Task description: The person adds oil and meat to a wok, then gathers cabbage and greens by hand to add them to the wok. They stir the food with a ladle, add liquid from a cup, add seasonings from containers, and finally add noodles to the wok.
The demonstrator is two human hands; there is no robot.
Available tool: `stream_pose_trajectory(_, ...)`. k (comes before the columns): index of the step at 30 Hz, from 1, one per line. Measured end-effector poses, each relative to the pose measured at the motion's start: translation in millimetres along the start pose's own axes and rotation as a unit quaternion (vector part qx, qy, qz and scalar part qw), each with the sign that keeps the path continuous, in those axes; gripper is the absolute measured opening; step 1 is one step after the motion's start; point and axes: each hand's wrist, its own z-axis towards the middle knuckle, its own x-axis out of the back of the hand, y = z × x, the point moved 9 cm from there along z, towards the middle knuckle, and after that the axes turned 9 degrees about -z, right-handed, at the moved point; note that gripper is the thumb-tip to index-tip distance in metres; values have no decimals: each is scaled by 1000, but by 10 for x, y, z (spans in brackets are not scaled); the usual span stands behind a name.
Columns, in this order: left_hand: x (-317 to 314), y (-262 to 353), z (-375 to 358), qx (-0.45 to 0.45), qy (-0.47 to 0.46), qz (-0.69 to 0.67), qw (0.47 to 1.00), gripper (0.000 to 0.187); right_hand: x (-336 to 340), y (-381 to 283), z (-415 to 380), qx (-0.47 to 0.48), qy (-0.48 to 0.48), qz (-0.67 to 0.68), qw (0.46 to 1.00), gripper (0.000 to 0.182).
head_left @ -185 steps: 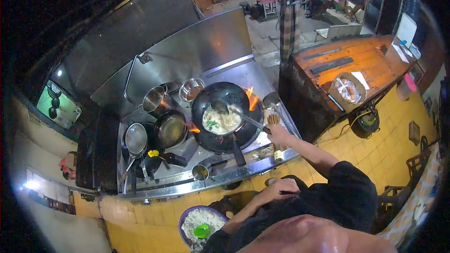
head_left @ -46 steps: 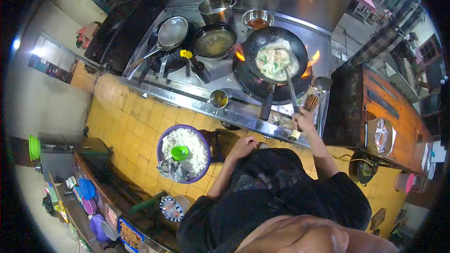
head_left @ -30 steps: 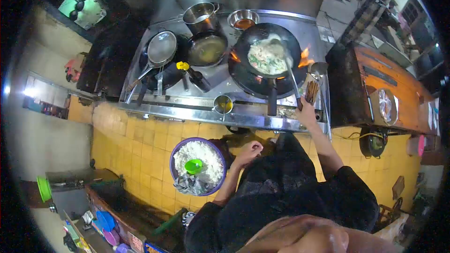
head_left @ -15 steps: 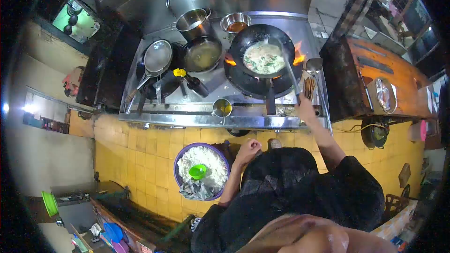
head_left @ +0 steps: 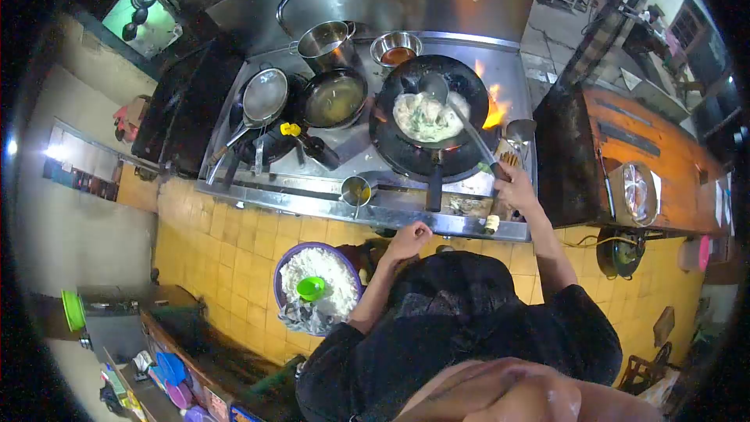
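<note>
My right hand (head_left: 516, 187) grips the ladle (head_left: 461, 121) in the wok (head_left: 426, 113), upper center; I stir steadily, clear of flames (head_left: 494, 113). Left hand (head_left: 410, 238) curls, holding nothing.

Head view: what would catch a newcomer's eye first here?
The orange flame licking up the right side of the black wok of pale food, at the back right of the steel stove. The right hand holds a long ladle reaching into it. Lower left, a purple basin of white rice sits on the yellow tiled floor.
</note>
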Motion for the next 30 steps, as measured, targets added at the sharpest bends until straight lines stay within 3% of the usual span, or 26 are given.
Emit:
stream_pose_trajectory(1, -45, -42, 25, 12, 5, 0, 1000, 28, 40, 45, 62, 0, -5, -2, 1000, 42)
stream_pose_trajectory(3, -150, 43, 4, 15, 2, -7, 1000, 28, 336, -408, -8, 212, 157, -205, 943, 46)
stream_pose_trajectory(5, -236, 119, -20, 16, 2, -14, 1000, 28, 340, -380, 31, 165, 140, -233, 948, 48)
stream_pose_trajectory(7, -319, 237, -57, -17, -5, -61, 998, 26, 329, -285, -1, 83, 156, -381, 907, 50)
stream_pose_trajectory(9, -404, 133, -56, -44, 1, -77, 996, 25, 100, 19, -22, 124, 132, -342, 922, 44)
stream_pose_trajectory(11, -483, 55, -75, 22, -25, -56, 998, 29, -38, 86, -69, 162, 111, -301, 933, 37)
stream_pose_trajectory(12, -487, 83, -76, 22, -25, -55, 998, 29, -189, 371, -23, 15, -4, -65, 998, 28)
stream_pose_trajectory(13, -492, 104, -83, 24, -28, -58, 998, 29, -483, 574, -111, -134, -117, 178, 968, 19)
stream_pose_trajectory(14, -491, 124, -86, 26, -32, -60, 997, 28, -488, 286, -255, -193, -120, 407, 885, 7)
stream_pose_trajectory(15, -475, 147, -74, 25, -36, -57, 997, 28, -475, 287, -231, -193, -117, 410, 884, 7)
stream_pose_trajectory(17, -412, 231, -35, -12, -38, -32, 999, 27, -505, 266, -246, -232, -119, 502, 825, 8)
stream_pose_trajectory(18, -372, 208, -13, -15, -40, -29, 999, 27, -480, 206, -273, -195, -121, 424, 876, 8)
stream_pose_trajectory(19, -355, 198, -1, -28, -56, -6, 998, 28, -489, 159, -322, -192, -119, 425, 876, 8)
stream_pose_trajectory(21, -278, 205, 21, -43, -70, 18, 996, 30, -412, -63, -336, -92, -114, 242, 959, 13)
stream_pose_trajectory(23, -220, 129, -17, -28, -85, 38, 995, 31, -369, -185, -382, -86, -93, 225, 966, 10)
stream_pose_trajectory(26, -125, 51, -101, -14, -73, -1, 997, 31, -214, -352, -349, 33, -27, 73, 996, 24)
stream_pose_trajectory(27, -118, -13, -119, -14, -76, -1, 997, 31, -227, -254, -315, 31, -26, 73, 996, 24)
stream_pose_trajectory(30, -73, 107, -211, -73, -71, -34, 994, 31, -113, -144, -284, 50, 27, -21, 998, 52)
